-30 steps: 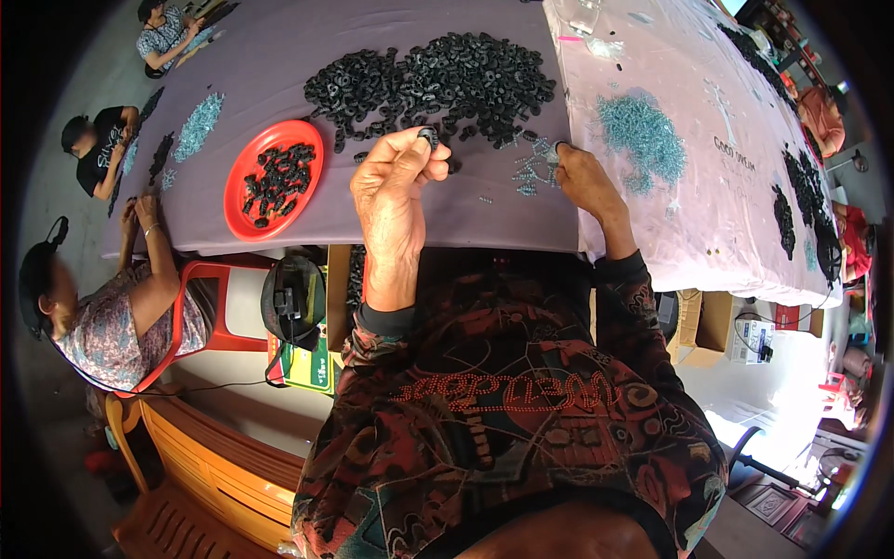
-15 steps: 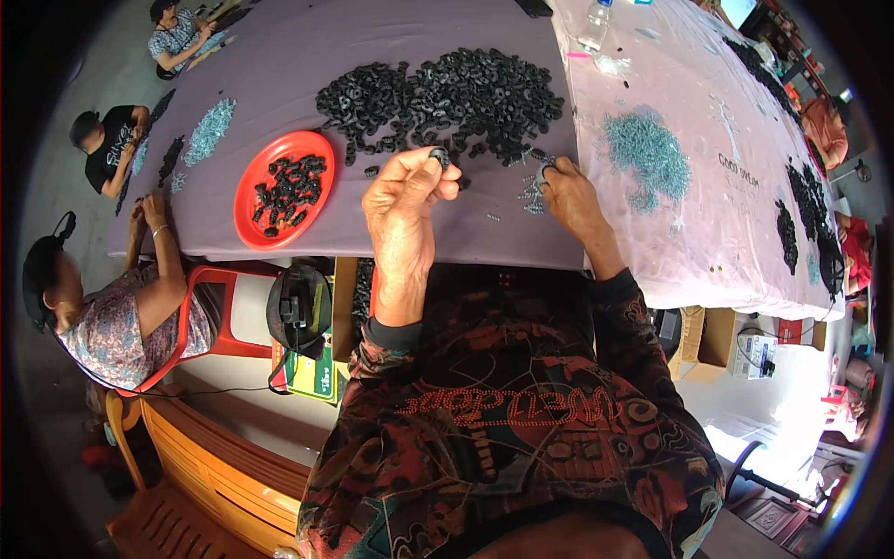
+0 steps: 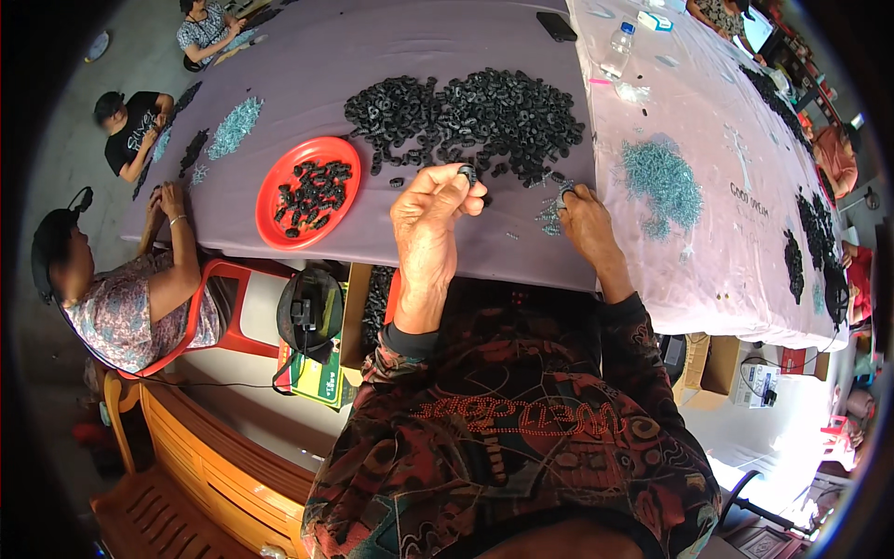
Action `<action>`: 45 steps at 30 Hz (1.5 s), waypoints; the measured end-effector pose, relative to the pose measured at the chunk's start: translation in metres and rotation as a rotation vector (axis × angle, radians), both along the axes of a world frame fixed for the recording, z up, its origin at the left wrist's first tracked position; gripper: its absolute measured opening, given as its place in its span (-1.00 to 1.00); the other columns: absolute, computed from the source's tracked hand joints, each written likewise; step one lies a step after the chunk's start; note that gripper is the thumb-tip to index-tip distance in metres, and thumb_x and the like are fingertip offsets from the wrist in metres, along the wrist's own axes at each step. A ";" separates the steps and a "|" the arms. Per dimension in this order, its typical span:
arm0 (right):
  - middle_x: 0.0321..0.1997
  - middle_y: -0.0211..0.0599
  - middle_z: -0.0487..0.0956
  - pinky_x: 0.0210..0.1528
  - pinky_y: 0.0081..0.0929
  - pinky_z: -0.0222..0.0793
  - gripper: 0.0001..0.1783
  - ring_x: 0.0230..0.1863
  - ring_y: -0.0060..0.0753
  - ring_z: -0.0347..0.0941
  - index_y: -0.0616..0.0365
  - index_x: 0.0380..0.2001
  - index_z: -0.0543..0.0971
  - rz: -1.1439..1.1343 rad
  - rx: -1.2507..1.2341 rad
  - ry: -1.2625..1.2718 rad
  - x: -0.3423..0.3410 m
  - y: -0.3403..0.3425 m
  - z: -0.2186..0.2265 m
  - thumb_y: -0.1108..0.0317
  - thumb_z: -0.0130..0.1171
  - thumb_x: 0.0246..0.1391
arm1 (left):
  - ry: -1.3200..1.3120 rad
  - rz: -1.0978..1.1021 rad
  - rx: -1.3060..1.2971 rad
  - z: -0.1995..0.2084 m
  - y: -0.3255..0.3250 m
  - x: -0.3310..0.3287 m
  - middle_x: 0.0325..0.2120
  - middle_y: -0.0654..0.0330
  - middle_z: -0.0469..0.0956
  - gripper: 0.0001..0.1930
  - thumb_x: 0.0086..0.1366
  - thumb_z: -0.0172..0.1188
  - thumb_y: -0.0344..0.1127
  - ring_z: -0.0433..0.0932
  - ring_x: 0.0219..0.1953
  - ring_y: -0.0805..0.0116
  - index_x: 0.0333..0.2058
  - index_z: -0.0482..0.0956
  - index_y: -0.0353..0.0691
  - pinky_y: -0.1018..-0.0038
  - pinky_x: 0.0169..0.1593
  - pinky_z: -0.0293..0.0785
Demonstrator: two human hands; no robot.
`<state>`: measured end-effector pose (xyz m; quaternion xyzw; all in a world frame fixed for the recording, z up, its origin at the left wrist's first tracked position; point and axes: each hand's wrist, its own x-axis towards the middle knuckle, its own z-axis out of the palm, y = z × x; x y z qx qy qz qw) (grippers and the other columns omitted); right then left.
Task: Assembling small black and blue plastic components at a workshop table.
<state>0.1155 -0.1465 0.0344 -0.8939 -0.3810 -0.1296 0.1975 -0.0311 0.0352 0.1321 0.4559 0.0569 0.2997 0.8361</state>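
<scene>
My left hand (image 3: pixel 424 224) is raised over the table edge, thumb and fingers pinched on a small black ribbed plastic piece (image 3: pixel 468 174). To its right, my right hand (image 3: pixel 589 228) is closed at a small scatter of metal springs (image 3: pixel 547 216); a small dark thing shows at its fingertips, too small to name. Beyond both hands spreads a large heap of black plastic pieces (image 3: pixel 512 116). A red plate (image 3: pixel 264 200) at the left holds several black pieces that look assembled.
A pile of bluish springs (image 3: pixel 661 182) lies on the pink cloth (image 3: pixel 717 252) to the right. A water bottle (image 3: pixel 618 51) and a black phone-like object (image 3: pixel 557 26) are farther back. Co-workers sit around the table; one person (image 3: pixel 140 298) is close on the left. A wooden bench (image 3: pixel 214 456) stands behind.
The whole view has shifted, so table and hands appear lower and farther right. Both hands keep nearly the same pose; the left still pinches the black piece.
</scene>
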 end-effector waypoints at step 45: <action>-0.02 -0.13 0.39 0.01 -0.23 0.14 -0.63 0.01 -0.13 0.22 0.32 -0.28 0.49 0.072 0.036 -0.126 -0.003 0.007 0.005 0.19 0.06 0.00 | -0.008 0.057 0.040 -0.005 0.016 0.000 -0.46 0.10 0.54 -0.85 0.22 0.07 -0.42 0.47 -0.49 0.43 -0.28 0.51 -0.38 0.51 -0.32 0.43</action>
